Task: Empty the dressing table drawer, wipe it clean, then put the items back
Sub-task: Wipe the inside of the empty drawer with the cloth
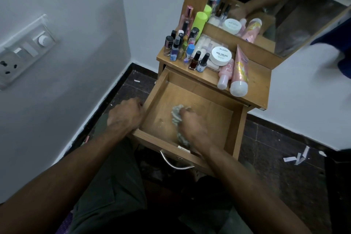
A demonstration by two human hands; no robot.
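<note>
The wooden drawer (212, 112) stands pulled out, with only a cloth inside it. My right hand (191, 125) is inside the drawer, closed on a crumpled grey-green cloth (176, 114) pressed to the drawer floor. My left hand (125, 116) grips the drawer's left wall from outside. On the dressing table top (254, 81) stand several nail polish bottles (194, 61), a white nail polish remover tub (221, 56), a pink tube (239, 74), a small pink bottle (225, 75) and a green can (199, 24).
A mirror (284, 9) rises behind the table top. A switchboard (24, 49) is on the left wall. White paper scraps (298, 157) lie on the dark floor at right. A metal handle (174, 163) hangs on the drawer front, above my knees.
</note>
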